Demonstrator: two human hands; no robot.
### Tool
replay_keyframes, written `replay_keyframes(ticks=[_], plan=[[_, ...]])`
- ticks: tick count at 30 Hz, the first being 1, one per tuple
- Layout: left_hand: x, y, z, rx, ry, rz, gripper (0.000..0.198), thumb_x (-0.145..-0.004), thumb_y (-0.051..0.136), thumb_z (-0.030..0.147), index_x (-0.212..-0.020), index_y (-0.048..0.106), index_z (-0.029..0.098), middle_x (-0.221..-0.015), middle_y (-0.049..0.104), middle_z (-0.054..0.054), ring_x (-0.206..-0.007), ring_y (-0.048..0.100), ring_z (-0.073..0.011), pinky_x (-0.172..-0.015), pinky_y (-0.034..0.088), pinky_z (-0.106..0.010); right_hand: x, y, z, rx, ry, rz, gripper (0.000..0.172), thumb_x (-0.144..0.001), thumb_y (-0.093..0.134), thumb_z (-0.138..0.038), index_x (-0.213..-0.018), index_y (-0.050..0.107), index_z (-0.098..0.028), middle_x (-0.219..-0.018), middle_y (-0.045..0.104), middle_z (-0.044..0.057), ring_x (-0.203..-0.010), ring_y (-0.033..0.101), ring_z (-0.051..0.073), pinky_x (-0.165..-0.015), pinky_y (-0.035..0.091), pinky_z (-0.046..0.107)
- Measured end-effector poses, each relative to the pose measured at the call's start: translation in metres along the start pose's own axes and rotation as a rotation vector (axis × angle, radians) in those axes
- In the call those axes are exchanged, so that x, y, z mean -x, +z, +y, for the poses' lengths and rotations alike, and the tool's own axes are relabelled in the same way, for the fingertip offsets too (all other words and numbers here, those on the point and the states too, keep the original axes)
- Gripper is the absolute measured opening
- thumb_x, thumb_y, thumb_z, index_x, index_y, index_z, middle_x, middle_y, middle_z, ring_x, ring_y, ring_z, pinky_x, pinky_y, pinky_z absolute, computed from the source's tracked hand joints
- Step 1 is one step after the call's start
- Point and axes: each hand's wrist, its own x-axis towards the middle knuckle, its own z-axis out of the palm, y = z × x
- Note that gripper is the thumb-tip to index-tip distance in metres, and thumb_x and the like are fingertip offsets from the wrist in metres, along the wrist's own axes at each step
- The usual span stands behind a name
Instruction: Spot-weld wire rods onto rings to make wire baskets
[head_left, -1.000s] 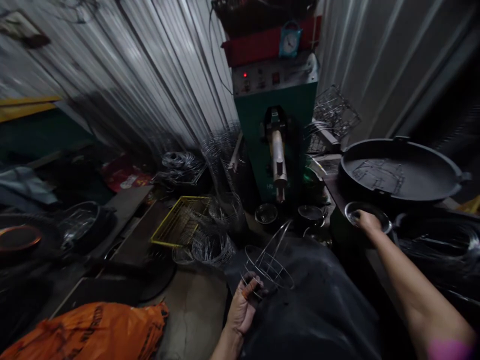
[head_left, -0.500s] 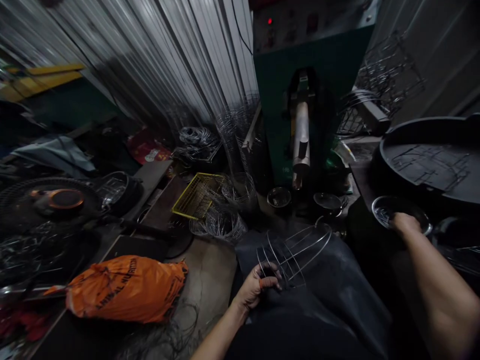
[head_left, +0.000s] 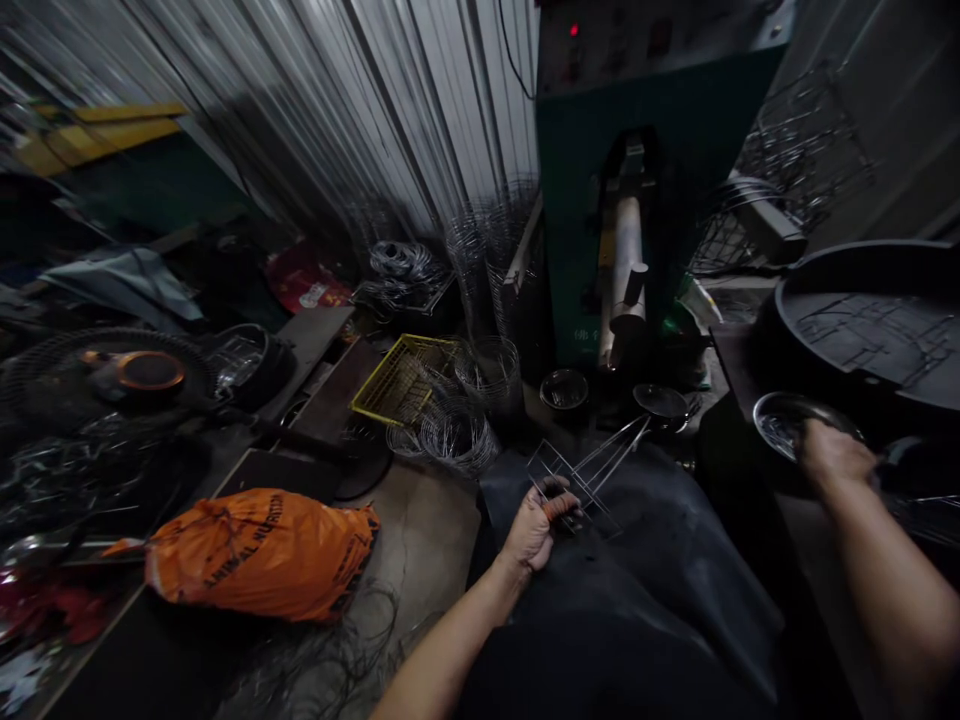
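Over the dark apron [head_left: 645, 570] on my lap, my left hand [head_left: 536, 522] is closed around a thin wire frame [head_left: 581, 480]. Its crossed wires and long loop point up and to the right, away from me. A finger of this hand has an orange-brown wrap. My right hand [head_left: 834, 455] is at the right edge of a shiny metal bowl [head_left: 761, 405] holding small wire pieces. Its fingers look curled together, blurred and partly hidden; what they hold, if anything, I cannot make out.
Ahead stands a green machine [head_left: 577, 200] with a metal arm [head_left: 628, 250]. A large black pan [head_left: 795, 300] with wire pieces sits at right. Left are wire rings [head_left: 457, 435], a yellow wire basket [head_left: 375, 385], an orange bag [head_left: 262, 555] and a fan [head_left: 97, 370].
The wire frame has turned in my left hand, so its loop now shows nearly edge-on. My right hand has shifted slightly to the right across the metal bowl. The whole view has swung a little.
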Motion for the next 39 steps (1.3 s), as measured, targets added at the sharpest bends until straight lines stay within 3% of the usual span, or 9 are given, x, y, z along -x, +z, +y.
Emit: replay_keyframes(ticks=[2,5,10,18,24,27,30,34,39], plan=[[-0.006,0.004,0.004,0.028,-0.001,0.006,0.039,-0.054,0.073,0.019,-0.085,0.050,0.018,-0.063,0.058,0.003,-0.056,0.057,-0.0124,-0.050,0.044,-0.023,0.042,-0.007,-0.015,-0.195,-0.014,-0.037,0.027,-0.073,0.053,-0.033,-0.085,0.062,-0.011,-0.081,0.062,0.023,-0.079,0.059,0.030,-0.062,0.041,0.037],[-0.011,0.006,0.011,0.075,-0.014,0.005,0.039,-0.055,0.073,0.018,-0.086,0.049,0.018,-0.065,0.059,0.003,-0.058,0.057,-0.0120,-0.054,0.044,-0.024,0.110,0.001,-0.035,-0.602,-0.215,-0.101,0.028,-0.072,0.047,-0.042,-0.080,0.059,-0.019,-0.080,0.065,0.009,-0.074,0.060,0.022,-0.063,0.044,0.029],[-0.014,-0.002,0.017,0.198,-0.054,0.034,0.038,-0.054,0.074,0.019,-0.084,0.051,0.019,-0.064,0.057,0.004,-0.058,0.056,-0.0105,-0.057,0.043,-0.025,0.174,0.033,-0.038,-0.649,-0.365,-0.142,0.030,-0.068,0.045,-0.050,-0.073,0.057,-0.023,-0.075,0.064,0.005,-0.069,0.061,0.022,-0.064,0.047,0.030],[-0.011,-0.021,0.024,0.313,-0.099,0.121,0.030,-0.056,0.072,0.018,-0.081,0.056,0.019,-0.064,0.057,0.005,-0.054,0.054,-0.0072,-0.054,0.041,-0.021,0.171,0.044,-0.028,-0.414,-0.616,-0.154,0.026,-0.074,0.041,-0.042,-0.076,0.059,-0.024,-0.075,0.063,0.006,-0.065,0.060,0.022,-0.059,0.048,0.033],[-0.009,-0.024,0.029,0.380,-0.101,0.175,0.023,-0.059,0.069,0.015,-0.078,0.056,0.017,-0.062,0.056,0.005,-0.050,0.053,-0.0056,-0.051,0.041,-0.020,0.173,0.051,-0.031,-0.377,-0.563,-0.088,0.030,-0.074,0.039,-0.045,-0.073,0.058,-0.022,-0.074,0.063,0.007,-0.064,0.060,0.023,-0.056,0.046,0.033],[-0.009,-0.025,0.028,0.358,-0.073,0.171,0.024,-0.059,0.070,0.016,-0.079,0.056,0.017,-0.064,0.056,0.005,-0.051,0.053,-0.0055,-0.052,0.041,-0.019,0.170,0.040,-0.037,-0.472,-0.465,-0.116,0.032,-0.071,0.040,-0.048,-0.070,0.057,-0.021,-0.072,0.063,0.008,-0.063,0.060,0.024,-0.057,0.046,0.034],[-0.009,-0.019,0.027,0.288,0.006,0.094,0.032,-0.056,0.072,0.019,-0.082,0.054,0.018,-0.064,0.057,0.005,-0.053,0.054,-0.0068,-0.055,0.042,-0.021,0.164,0.009,-0.059,-0.712,-0.355,-0.200,0.034,-0.070,0.044,-0.051,-0.071,0.058,-0.020,-0.070,0.063,0.007,-0.065,0.059,0.022,-0.058,0.045,0.030],[-0.009,0.001,0.024,0.134,0.127,-0.039,0.037,-0.055,0.074,0.020,-0.083,0.050,0.019,-0.063,0.059,0.004,-0.054,0.056,-0.0098,-0.056,0.043,-0.024,0.153,-0.038,-0.110,-1.002,-0.282,-0.239,0.039,-0.071,0.048,-0.054,-0.072,0.059,-0.017,-0.063,0.058,0.004,-0.059,0.053,0.016,-0.053,0.041,0.025],[-0.009,0.020,0.019,0.044,0.160,-0.076,0.038,-0.056,0.073,0.024,-0.084,0.048,0.019,-0.064,0.058,0.004,-0.054,0.056,-0.0100,-0.054,0.043,-0.023,0.147,-0.058,-0.160,-1.263,-0.359,-0.285,0.037,-0.071,0.052,-0.051,-0.066,0.057,-0.015,-0.058,0.052,0.001,-0.055,0.045,0.012,-0.051,0.035,0.022]])
